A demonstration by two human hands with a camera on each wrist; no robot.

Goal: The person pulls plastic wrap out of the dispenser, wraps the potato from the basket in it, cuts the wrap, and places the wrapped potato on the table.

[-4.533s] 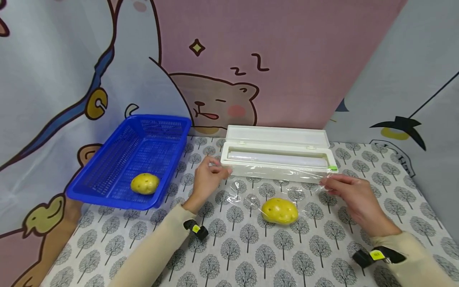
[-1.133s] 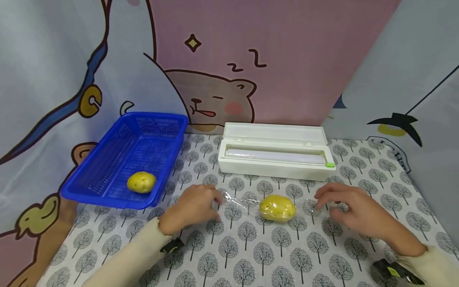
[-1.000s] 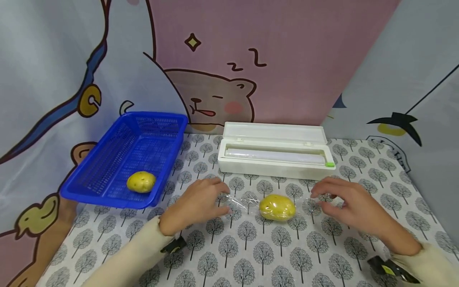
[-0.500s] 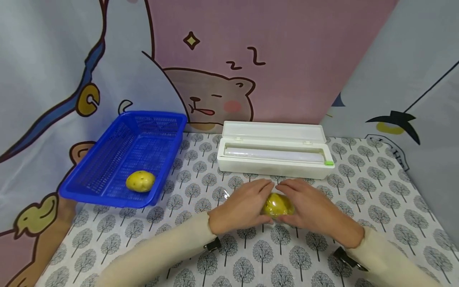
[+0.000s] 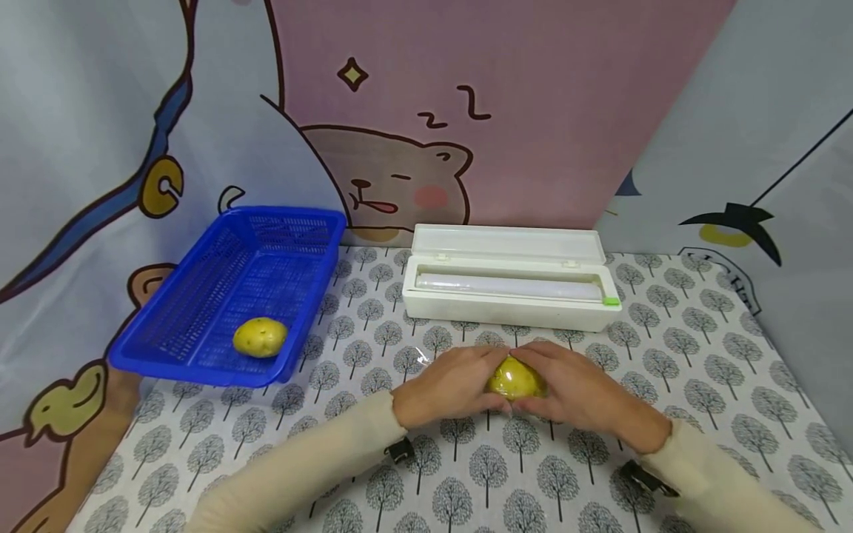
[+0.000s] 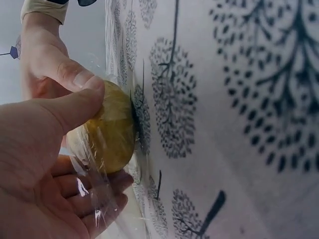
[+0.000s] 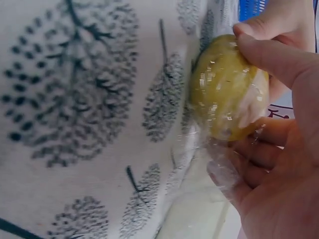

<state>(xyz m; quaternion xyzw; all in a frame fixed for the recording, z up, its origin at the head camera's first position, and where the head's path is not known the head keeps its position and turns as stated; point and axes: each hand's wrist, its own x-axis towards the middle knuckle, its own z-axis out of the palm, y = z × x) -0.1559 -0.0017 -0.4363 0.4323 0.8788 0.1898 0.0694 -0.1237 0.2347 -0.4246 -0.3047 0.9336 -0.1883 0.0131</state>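
A yellow potato (image 5: 516, 379) rests on the table, with clear cling film stretched over its skin. My left hand (image 5: 449, 385) holds it from the left and my right hand (image 5: 576, 385) from the right, their thumbs meeting at the near side and the fingers curling round the far side. Loose cling film (image 6: 82, 186) bunches over the left fingers in the left wrist view. In the right wrist view the wrapped potato (image 7: 219, 89) shines, and a fold of film (image 7: 224, 172) hangs by the right fingers. The potato's ends are hidden by the palms in the head view.
Behind the hands stands a white cling film box (image 5: 506, 314), lid up, with a film roll (image 5: 509, 286) inside and a green slider (image 5: 610, 301) at its right end. A blue basket (image 5: 316, 296) at left holds a second potato (image 5: 261, 337). A printed curtain backs the tree-patterned tablecloth (image 5: 373, 474).
The film was stretched from the box over the potato, then came away and lay across it. Both hands have since moved inward from the film's ends and now hold the wrapped potato.
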